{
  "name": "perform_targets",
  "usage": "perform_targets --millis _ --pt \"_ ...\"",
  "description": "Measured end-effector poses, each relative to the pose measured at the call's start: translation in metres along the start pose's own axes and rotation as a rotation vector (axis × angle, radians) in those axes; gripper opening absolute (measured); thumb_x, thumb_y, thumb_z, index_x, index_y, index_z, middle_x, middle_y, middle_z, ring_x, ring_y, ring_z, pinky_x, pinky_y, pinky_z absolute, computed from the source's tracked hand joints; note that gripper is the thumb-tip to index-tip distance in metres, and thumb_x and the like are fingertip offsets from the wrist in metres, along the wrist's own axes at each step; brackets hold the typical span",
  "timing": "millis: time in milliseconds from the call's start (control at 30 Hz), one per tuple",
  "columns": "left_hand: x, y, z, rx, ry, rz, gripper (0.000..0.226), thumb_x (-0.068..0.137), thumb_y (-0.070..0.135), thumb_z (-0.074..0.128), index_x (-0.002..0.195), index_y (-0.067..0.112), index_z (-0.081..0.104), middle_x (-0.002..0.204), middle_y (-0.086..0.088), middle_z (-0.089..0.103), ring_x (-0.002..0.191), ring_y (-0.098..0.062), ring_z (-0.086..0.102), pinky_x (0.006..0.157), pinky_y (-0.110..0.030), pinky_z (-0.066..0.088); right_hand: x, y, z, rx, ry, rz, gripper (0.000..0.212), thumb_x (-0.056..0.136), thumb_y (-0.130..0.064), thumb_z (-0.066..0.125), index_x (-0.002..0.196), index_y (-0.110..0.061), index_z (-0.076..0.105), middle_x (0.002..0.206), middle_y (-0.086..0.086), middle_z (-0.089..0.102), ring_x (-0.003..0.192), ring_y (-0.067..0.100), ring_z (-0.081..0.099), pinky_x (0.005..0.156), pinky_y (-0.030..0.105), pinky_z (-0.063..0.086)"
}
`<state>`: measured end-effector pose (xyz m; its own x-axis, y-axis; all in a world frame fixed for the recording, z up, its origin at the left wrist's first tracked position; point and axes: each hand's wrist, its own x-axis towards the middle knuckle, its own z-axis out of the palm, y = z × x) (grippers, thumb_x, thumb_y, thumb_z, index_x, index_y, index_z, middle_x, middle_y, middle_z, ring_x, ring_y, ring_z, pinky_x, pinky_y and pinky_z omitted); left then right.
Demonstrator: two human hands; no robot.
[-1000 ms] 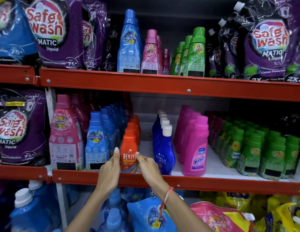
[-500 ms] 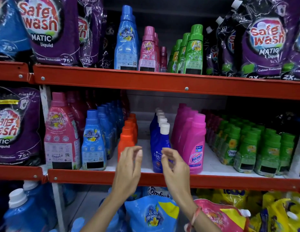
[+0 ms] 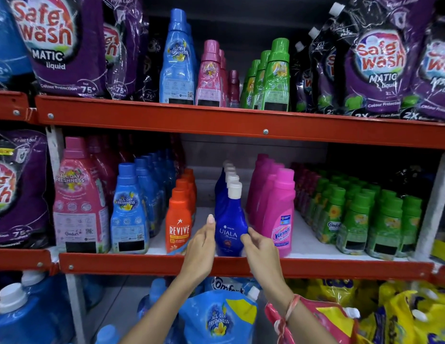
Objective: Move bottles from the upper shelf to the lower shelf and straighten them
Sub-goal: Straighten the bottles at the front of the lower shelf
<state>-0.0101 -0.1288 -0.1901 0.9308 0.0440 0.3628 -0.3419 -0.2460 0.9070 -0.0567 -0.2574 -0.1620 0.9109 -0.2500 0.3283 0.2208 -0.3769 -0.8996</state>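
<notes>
A dark blue Ujala bottle [image 3: 230, 227] with a white cap stands upright at the front edge of the lower shelf [image 3: 147, 265], leading a row of the same bottles. My left hand [image 3: 200, 247] cups its left side, thumb up against it. My right hand [image 3: 260, 249] presses its fingertips on the right side. An orange Revive bottle [image 3: 178, 224] stands just to the left, a pink Vanish bottle [image 3: 278, 214] just to the right. On the upper shelf [image 3: 216, 120] stand a tall blue bottle [image 3: 178, 63], pink bottles [image 3: 210, 75] and green bottles [image 3: 276, 78].
Purple Safe Wash pouches [image 3: 62, 43] fill both ends of the upper shelf. Blue bottles [image 3: 128, 209], a large pink bottle [image 3: 77, 197] and rows of green Comfort bottles [image 3: 355, 214] crowd the lower shelf. Refill pouches [image 3: 219, 316] and blue jugs [image 3: 25, 314] sit below.
Both hands have left the orange Revive bottle, moved right and closed in on the sides of the front Ujala bottle. The view has shifted slightly.
</notes>
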Motion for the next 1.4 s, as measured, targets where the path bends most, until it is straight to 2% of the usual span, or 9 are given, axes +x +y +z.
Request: perform_targets --millis 267,400,500,667,833,1000,1167,1300,1400 --pt "-0.007 -0.002 0.004 0.006 0.031 0.018 0.063 0.079 0.085 0.013 0.093 0.041 0.056 0.115 0.002 0.066 0.107 -0.010 0.059 0.103 -0.042 0.041 0.007 0.007 -0.002 0.020 -0.038 -0.017 0.026 0.095 -0.018 0.050 0.114 -0.005 0.064 0.101 0.021 0.074 0.098 0.036 0.068 0.087 0.054 0.053" --pt "-0.020 0.015 0.012 0.143 0.230 0.177 0.051 0.093 0.065 0.015 0.099 0.032 0.054 0.111 0.003 0.058 0.108 -0.011 0.052 0.098 -0.029 0.036 0.005 0.013 -0.014 -0.015 0.089 -0.094 0.031 0.095 -0.017 0.053 0.124 -0.016 0.063 0.111 0.000 0.072 0.095 0.007 0.066 0.079 0.008 0.049" --pt "-0.029 0.025 0.025 0.133 0.306 0.354 0.051 0.096 0.053 0.022 0.110 0.023 0.060 0.109 0.007 0.059 0.109 -0.005 0.053 0.095 -0.026 0.040 0.007 0.021 -0.030 0.029 0.346 -0.177 0.021 0.094 -0.013 0.054 0.110 -0.019 0.066 0.102 -0.002 0.069 0.086 0.002 0.061 0.073 0.011 0.047" --pt "-0.038 0.043 0.057 0.051 -0.177 0.158 0.076 0.088 0.071 0.014 0.139 0.024 0.046 0.143 0.012 0.047 0.129 0.007 0.037 0.100 -0.003 0.025 0.030 0.041 -0.058 -0.011 0.295 -0.034 0.039 0.097 -0.024 0.051 0.134 -0.012 0.046 0.136 0.009 0.055 0.124 0.027 0.053 0.106 0.047 0.043" --pt "-0.028 0.056 0.074 0.024 -0.443 -0.066 0.079 0.088 0.072 0.008 0.149 0.027 0.028 0.143 0.017 0.034 0.137 -0.003 0.029 0.103 -0.018 0.016 0.041 0.049 -0.075 -0.049 0.045 0.089 0.042 0.102 -0.024 0.040 0.139 -0.005 0.044 0.119 0.004 0.057 0.113 0.021 0.054 0.092 0.027 0.037" --pt "-0.022 0.057 0.079 -0.016 -0.422 -0.082 0.048 0.081 0.074 0.007 0.097 0.052 0.047 0.084 0.025 0.044 0.077 0.015 0.041 0.074 -0.009 0.032 0.042 0.057 -0.077 -0.059 0.088 0.031 0.033 0.101 -0.025 0.041 0.120 -0.012 0.065 0.116 0.009 0.070 0.099 0.020 0.061 0.083 0.029 0.040" --pt "-0.011 0.046 0.083 0.004 -0.393 -0.140 0.059 0.065 0.094 0.004 0.071 0.043 0.033 0.076 0.019 0.038 0.072 0.007 0.039 0.072 -0.019 0.031 0.039 0.062 -0.080 -0.064 0.146 0.018 0.034 0.101 -0.026 0.042 0.122 -0.012 0.064 0.121 0.010 0.069 0.097 0.014 0.055 0.088 0.029 0.041" --pt "-0.014 0.051 0.078 0.035 -0.394 -0.093 0.062 0.071 0.089 0.007 0.083 0.043 0.048 0.084 0.020 0.048 0.082 0.007 0.048 0.076 -0.015 0.033 0.042 0.064 -0.083 -0.058 0.126 0.014 0.035 0.101 -0.024 0.041 0.124 -0.009 0.063 0.124 0.009 0.068 0.100 0.013 0.056 0.088 0.026 0.040" --pt "-0.020 0.051 0.073 0.080 -0.411 -0.048 0.080 0.089 0.070 0.014 0.136 0.017 0.051 0.135 0.000 0.056 0.127 -0.014 0.048 0.103 -0.025 0.032 0.043 0.070 -0.084 -0.108 0.093 0.007 0.036 0.100 -0.020 0.044 0.132 -0.009 0.056 0.132 0.009 0.063 0.110 0.015 0.057 0.093 0.026 0.041"
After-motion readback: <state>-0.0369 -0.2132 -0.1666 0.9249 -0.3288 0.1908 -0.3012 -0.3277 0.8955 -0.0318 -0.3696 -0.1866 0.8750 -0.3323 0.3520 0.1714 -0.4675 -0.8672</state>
